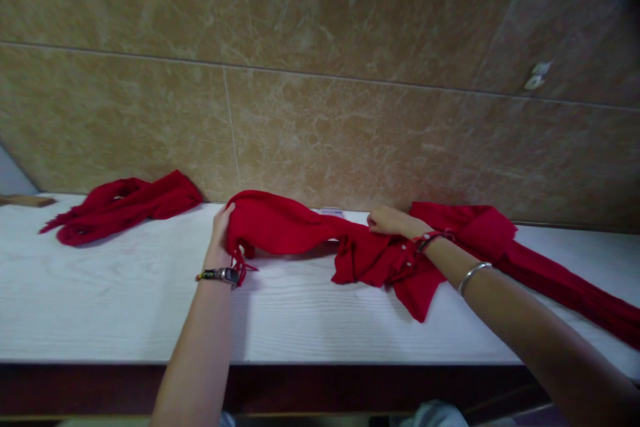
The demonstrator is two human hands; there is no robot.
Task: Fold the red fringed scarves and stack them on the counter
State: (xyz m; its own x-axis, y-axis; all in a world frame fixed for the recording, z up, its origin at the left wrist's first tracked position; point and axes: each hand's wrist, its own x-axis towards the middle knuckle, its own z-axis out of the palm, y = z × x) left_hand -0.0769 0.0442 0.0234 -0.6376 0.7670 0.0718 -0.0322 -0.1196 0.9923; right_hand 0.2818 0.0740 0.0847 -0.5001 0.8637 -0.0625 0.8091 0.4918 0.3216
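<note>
Head view: seemingly straightening long, red, fringed fabric scarf [285, 223]; gripped in left hand [220, 223], apparently pinched in right hand [390, 220]; calling for even tension next.

Bare white desk [300, 333] runs along the front edge between a person's left forearm [197, 353] and right forearm [530, 320], leaving a low passage beneath the middle red cloth [280, 223]. A tiled wall [325, 127] shuts off the back. The left grip [220, 230] and right grip [393, 221] bar the centre; a fringed scarf [135, 207] blocks the back left, another red cloth [465, 230] the right.
</note>
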